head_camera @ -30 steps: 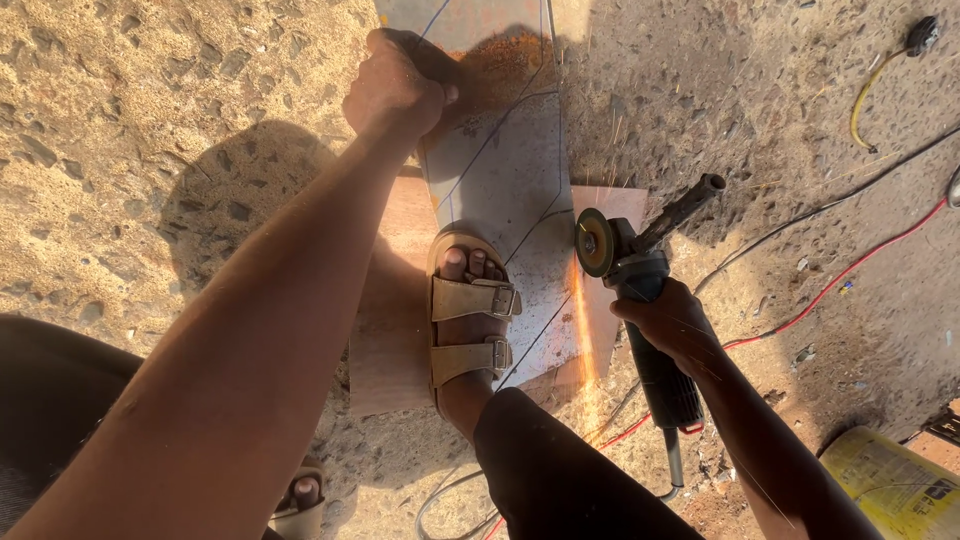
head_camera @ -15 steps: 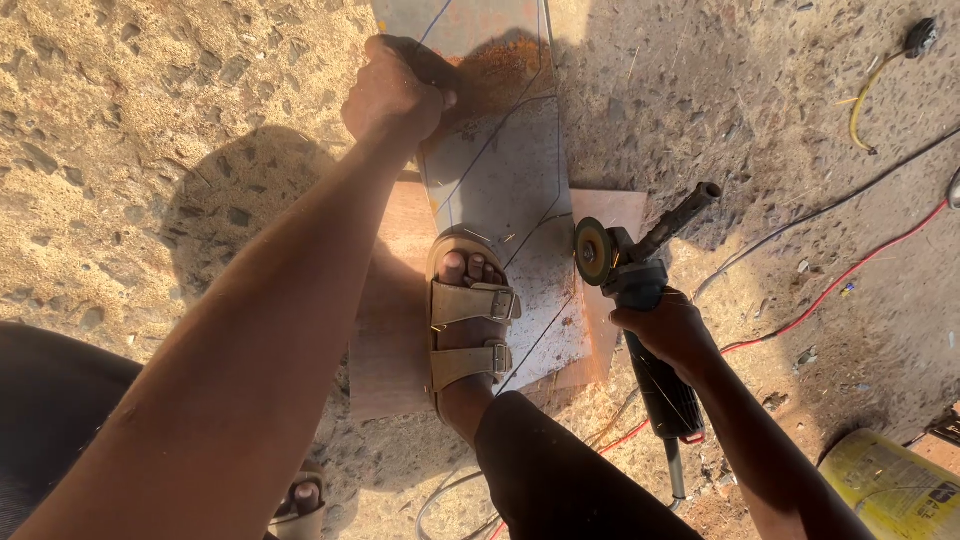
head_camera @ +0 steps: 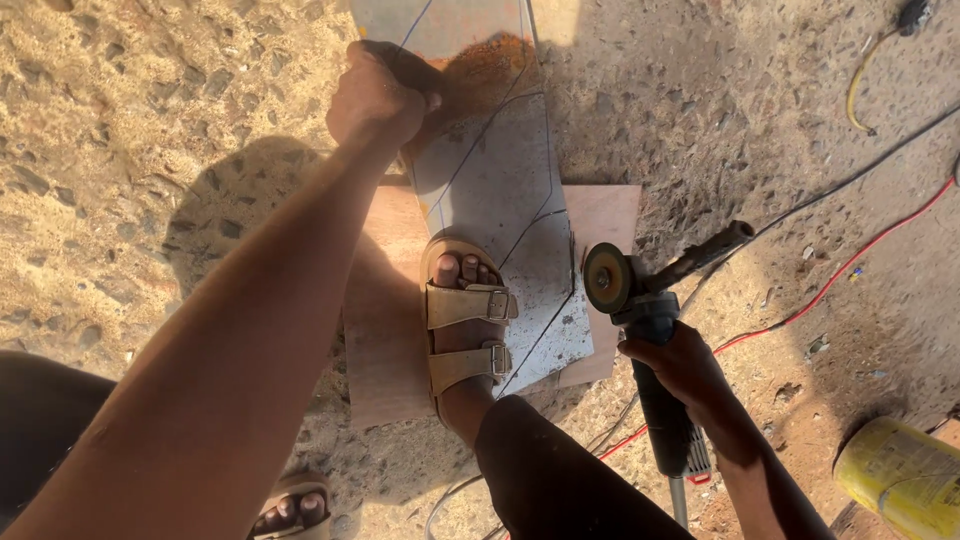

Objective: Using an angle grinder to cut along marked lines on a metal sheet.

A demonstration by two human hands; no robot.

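A grey metal sheet point(head_camera: 500, 190) with drawn lines and a rusty patch lies on a wooden board point(head_camera: 600, 220) on the ground. My left hand point(head_camera: 378, 95) grips the sheet's left edge near its far end. My sandalled foot point(head_camera: 462, 320) stands on the sheet's near end. My right hand point(head_camera: 675, 365) holds a black angle grinder point(head_camera: 640, 310) by its body, the disc point(head_camera: 607, 279) lifted just right of the sheet's edge. A cut runs along the sheet's right side.
Rough concrete ground surrounds the board. Red and black cables point(head_camera: 850, 260) run across the right side, and a yellow cable point(head_camera: 860, 80) lies at the top right. A yellow canister point(head_camera: 900, 470) lies at the bottom right. My other foot point(head_camera: 290, 510) is at the bottom left.
Sparks at the sheet's right edge have stopped. The grinder has lifted slightly away from the cut. My left hand and foot have stayed put.
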